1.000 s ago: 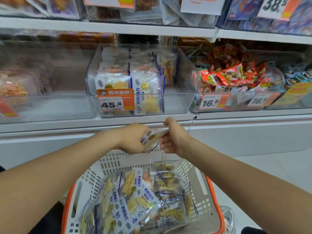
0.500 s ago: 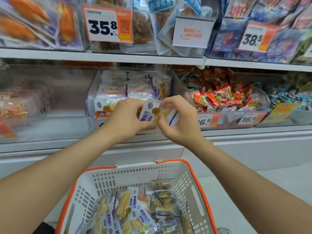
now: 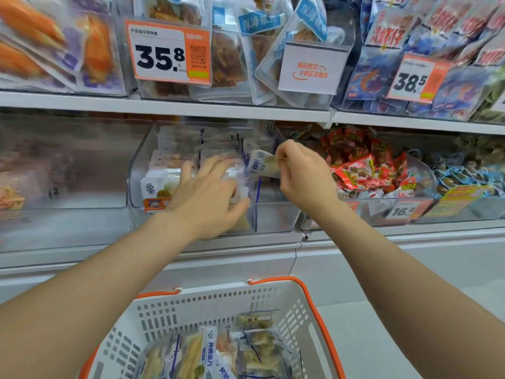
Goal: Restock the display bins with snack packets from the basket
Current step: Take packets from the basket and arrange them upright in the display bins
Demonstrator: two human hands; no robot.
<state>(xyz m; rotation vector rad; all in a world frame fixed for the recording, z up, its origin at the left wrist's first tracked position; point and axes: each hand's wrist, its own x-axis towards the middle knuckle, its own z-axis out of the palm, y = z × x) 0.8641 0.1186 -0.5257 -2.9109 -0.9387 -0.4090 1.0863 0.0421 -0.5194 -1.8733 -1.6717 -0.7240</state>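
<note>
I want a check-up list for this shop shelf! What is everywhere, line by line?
Surface: white shelf carries a clear bin, partly filled.
Job's things: snack packet held over the bin's right side; spare packets lie in the basket below.
Clutter: nothing seen.
Grippers: left hand open, fingers spread on the stacked packets; right hand pinches the snack packet.
Cables: nothing seen.
Surroundings: red packets in the next bin to the right; price tag reading 35.8 above.
</note>
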